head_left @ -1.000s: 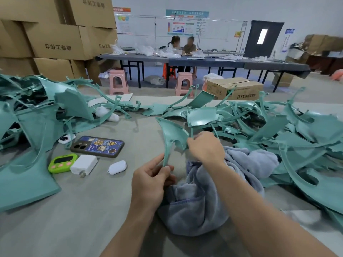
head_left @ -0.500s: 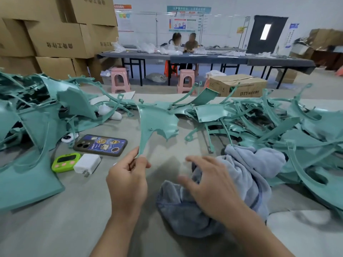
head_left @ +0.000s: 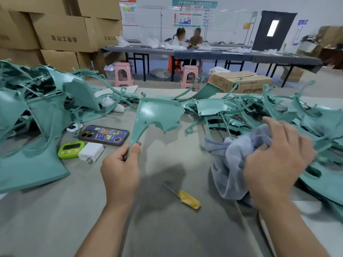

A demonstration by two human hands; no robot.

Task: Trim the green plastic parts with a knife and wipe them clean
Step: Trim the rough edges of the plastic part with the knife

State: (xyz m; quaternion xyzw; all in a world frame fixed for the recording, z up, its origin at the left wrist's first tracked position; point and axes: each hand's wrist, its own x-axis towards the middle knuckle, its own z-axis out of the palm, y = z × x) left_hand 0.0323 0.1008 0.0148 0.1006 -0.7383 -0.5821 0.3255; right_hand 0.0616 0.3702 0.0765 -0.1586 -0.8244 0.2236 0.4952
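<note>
We are pinching the narrow stem of a green plastic part (head_left: 157,114) in our left hand (head_left: 120,167), thumb and fingers curled round it, holding it upright above the table (head_left: 55,219). Our right hand (head_left: 276,160) is gripping the grey cloth (head_left: 230,164) beside the heap of green parts (head_left: 209,108). The knife (head_left: 187,198) is lying on the table between our arms.

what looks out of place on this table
The knife lies loose, blade bare, on the table between the left hand, holding a green part, and the right hand, gripping the cloth. A phone, timer and charger lie nearby.
</note>
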